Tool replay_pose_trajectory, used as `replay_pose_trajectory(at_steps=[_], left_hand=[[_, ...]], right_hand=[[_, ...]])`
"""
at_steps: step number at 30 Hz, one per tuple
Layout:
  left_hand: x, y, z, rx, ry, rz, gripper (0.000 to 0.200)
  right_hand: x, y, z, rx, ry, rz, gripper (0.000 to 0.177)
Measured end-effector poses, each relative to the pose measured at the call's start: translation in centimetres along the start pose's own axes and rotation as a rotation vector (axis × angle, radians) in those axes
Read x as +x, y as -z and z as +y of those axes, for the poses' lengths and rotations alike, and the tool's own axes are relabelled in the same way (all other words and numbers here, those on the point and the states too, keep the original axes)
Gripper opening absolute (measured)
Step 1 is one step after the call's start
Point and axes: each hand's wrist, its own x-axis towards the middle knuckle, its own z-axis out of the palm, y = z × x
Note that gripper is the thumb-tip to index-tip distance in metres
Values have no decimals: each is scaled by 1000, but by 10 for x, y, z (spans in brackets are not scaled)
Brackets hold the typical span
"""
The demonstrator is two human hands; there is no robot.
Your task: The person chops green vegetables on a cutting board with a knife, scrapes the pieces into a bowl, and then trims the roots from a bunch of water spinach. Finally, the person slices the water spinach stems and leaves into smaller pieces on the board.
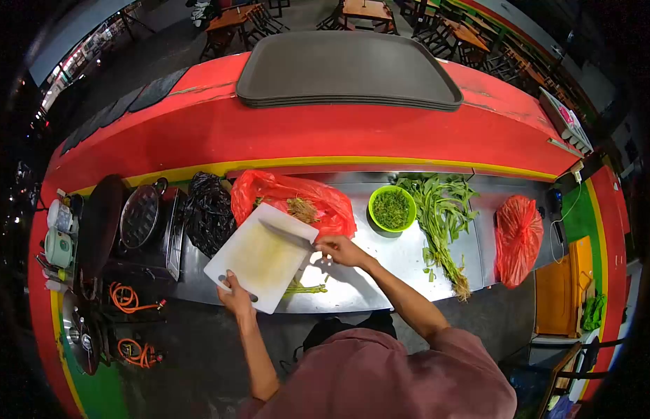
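Left grip [237, 297]: clasped on the near edge of the board [258, 258], at its left end, thumb on top. Right grip [342, 250]: closed round the knife [286, 235], just beyond the board's right edge; blade over the board's far right part, tip pointing left and far. Contact between blade and board: cannot tell. Red bag [251, 187] at the board's far side; stems [307, 288] beside its near right edge, on the bench [360, 297]. Green bowl [373, 209] farther right.

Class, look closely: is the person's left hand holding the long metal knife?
No, the right hand holds the knife, while the left hand grips the white rectangular cutting board.
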Motion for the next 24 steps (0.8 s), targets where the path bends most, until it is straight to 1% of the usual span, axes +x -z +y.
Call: replay_pose_trajectory(at_steps=[1, 3, 5, 6, 7, 8, 9, 10, 11, 12, 13, 14, 15, 17, 19, 20, 21, 23, 24], left_hand=[[-5, -9, 6, -1, 2, 3, 26], [-12, -26, 16, -7, -106, 85, 25], [-11, -29, 13, -34, -113, 57, 27], [-16, -35, 21, 21, -111, 72, 28], [-17, -37, 26, 80, -109, 87, 28], [-18, -36, 26, 3, -67, 31, 31], [-21, -41, 27, 5, -61, 31, 31], [-25, -51, 29, -102, -103, 29, 30], [-30, -57, 33, -207, -146, 27, 30], [-34, -55, 42, -95, -97, -6, 29], [-35, -55, 41, -93, -95, -4, 29], [-35, -54, 39, -68, -154, -15, 30], [-34, -54, 38, -46, -217, -24, 30], [-38, -56, 50, -39, -232, 5, 30], [-46, -60, 60, -102, -140, 105, 30], [-17, -41, 18, 55, -227, 101, 35], [-17, -42, 18, 54, -224, 103, 35], [-19, -46, 21, 71, -314, 63, 36], [-18, -49, 23, 84, -391, 43, 36]], right_hand=[[-8, -2, -18, -8, -76, -116, 29], [-7, 0, 0, -54, -82, -150, 31], [0, 7, 11, -280, -149, 227, 34], [0, 14, -9, -423, -232, 200, 37], [1, 7, -9, -423, -227, 202, 37], [-2, -7, -7, -219, -35, 235, 37], [-5, -16, -5, -16, 152, 264, 38], [-18, -20, -36, 51, 40, 122, 35], [-20, -24, -35, 8, -3, -5, 33], [-18, -27, -21, -40, 25, 32, 34], [-12, -29, 4, -87, 57, 70, 34], [-7, -24, 26, -11, -38, 174, 33], [-10, -13, 9, -218, -141, 306, 32], [-20, -5, -16, -252, -246, 328, 33], [-28, -23, -15, -90, -74, 339, 32], [-36, -28, -16, -8, 23, 223, 30], [-40, -32, -14, -44, 63, 132, 31], [-36, -34, 7, -159, -56, 195, 32], [-29, -30, 12, -266, -104, 289, 33]])
